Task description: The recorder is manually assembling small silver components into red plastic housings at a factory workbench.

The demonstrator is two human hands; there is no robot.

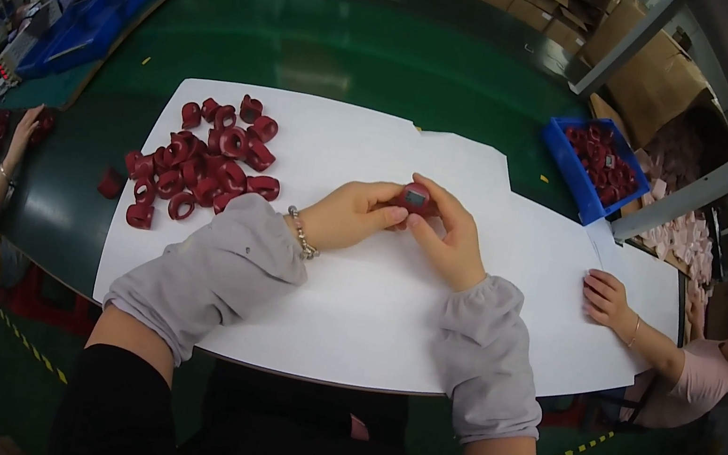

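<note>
Above the middle of the paper (349, 320), the left hand (347, 215) and right hand (455, 242) pinch a ring (414, 197) between fingertips; being rounded, it could slip and roll across the paper if either pinch slackens

The view was taken from the person's head, through the left of two side-by-side fisheye cameras. It faced forward and down across the desk (315, 53), upright and unmirrored. The left hand (337, 216) and right hand (454, 245) stood near, around mid-frame; the desk's far edge lay farther off, toward the top. Straight edges bowed toward the dark surround.
</note>
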